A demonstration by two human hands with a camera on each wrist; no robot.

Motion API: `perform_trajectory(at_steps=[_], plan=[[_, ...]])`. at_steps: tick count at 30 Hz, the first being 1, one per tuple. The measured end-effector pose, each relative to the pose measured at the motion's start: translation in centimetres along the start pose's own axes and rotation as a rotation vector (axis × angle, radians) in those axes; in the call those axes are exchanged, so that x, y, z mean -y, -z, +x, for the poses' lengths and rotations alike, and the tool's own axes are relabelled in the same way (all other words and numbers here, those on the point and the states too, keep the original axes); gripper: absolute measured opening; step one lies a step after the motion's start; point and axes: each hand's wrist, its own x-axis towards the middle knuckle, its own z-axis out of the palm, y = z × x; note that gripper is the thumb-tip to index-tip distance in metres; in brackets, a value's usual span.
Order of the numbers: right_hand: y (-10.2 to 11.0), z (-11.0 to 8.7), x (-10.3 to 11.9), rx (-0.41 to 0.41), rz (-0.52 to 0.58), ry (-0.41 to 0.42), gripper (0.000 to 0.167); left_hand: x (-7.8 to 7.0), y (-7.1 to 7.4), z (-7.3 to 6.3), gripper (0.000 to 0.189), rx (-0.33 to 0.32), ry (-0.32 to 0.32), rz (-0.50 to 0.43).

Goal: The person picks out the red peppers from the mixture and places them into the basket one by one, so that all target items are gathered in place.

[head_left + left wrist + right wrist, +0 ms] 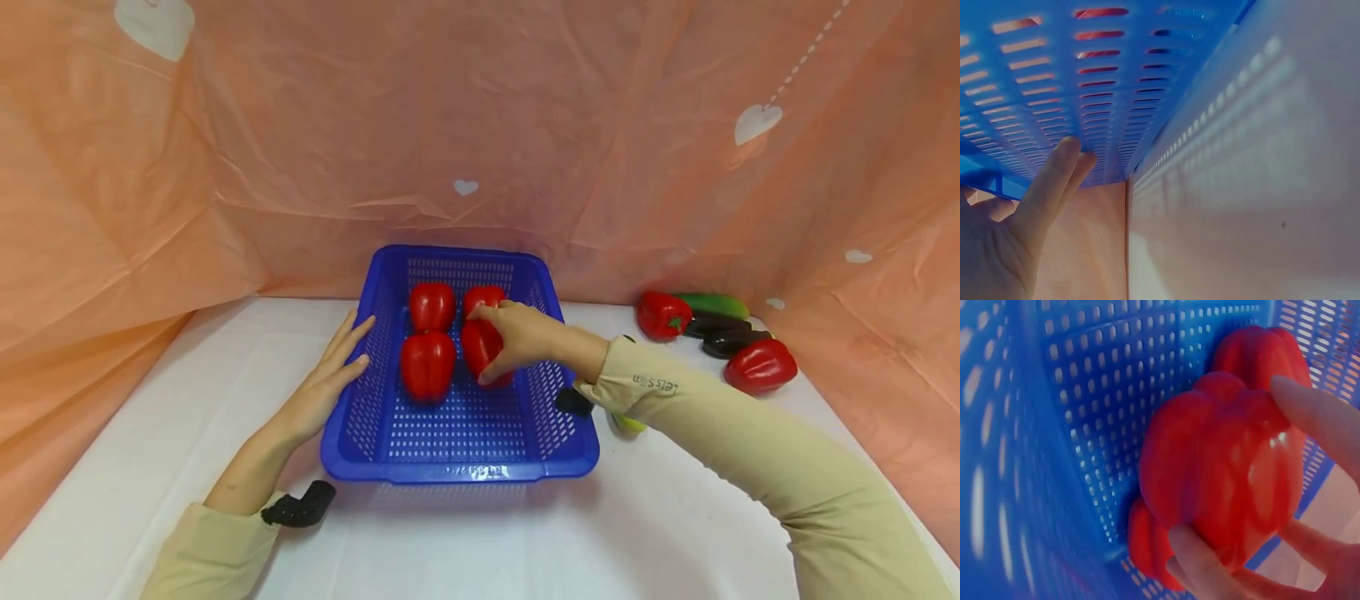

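A blue perforated basket [457, 472] stands on the white table. In it, my right hand [528, 333] holds a red bell pepper [1222, 469], with thumb and fingers spread round its sides. Beside that one are more red bell peppers: one at the back left [432, 305], one at the front left [427, 367], and one behind the held pepper [483, 297], partly covered by the hand. My left hand [318, 396] is at the basket's left side, its fingers extended along the outer wall and over the rim; the left wrist view shows fingertips [1069, 150] against the slotted wall.
To the right on the table lie two more red bell peppers [761, 367], a long green vegetable [716, 305] and two dark eggplants [731, 342]. A yellow-green item [628, 425] is half hidden under my right sleeve. An orange sheet [465, 125] hangs close behind the basket.
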Motion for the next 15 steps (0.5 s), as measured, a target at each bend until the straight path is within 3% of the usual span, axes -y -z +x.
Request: perform_trajectory(at_steps=[15], plan=[[-2.5,0.4,-0.2,-0.006,0.053,-0.109,0.084,0.0,-0.3,0.3,0.055,0.004,-0.01,-0.011]])
